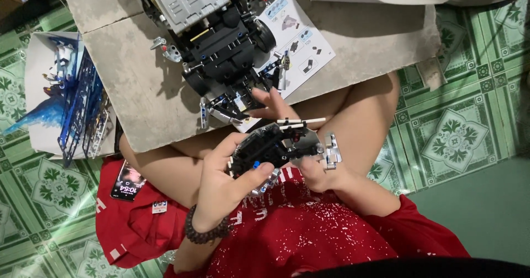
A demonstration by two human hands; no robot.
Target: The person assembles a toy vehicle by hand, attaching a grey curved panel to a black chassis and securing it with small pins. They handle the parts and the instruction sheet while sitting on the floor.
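A small black sub-assembly (273, 145) of building-block parts is being held above the lap, between the two hands and just in front of the low grey slab (381, 46). It is being gripped from the left by the left hand (221, 187), whose fingers are being curled around it with the thumb pressed on its lower edge; the wrist is being circled by a dark bead bracelet (205, 234). On the other side the piece is being pinched by the right hand (317, 173), close to a light grey part (332, 151) that is sticking out, and a thin white axle (301, 122) is being carried on top of the piece. The larger black and grey model car (221, 40) is resting on the slab, partly over an open instruction booklet (301, 40). Several risks are being judged here. The white axle is looking loosely seated, so it could be shaken off if the piece is being tilted. The grey part could be snapped away if too much pressure is being applied by the pinching fingers. Small pins could be dropped onto the patterned green floor tiles (458, 129) and lost there. The phone (128, 181) is lying on the red cloth (130, 223) beside the left knee and could be knocked by an elbow.
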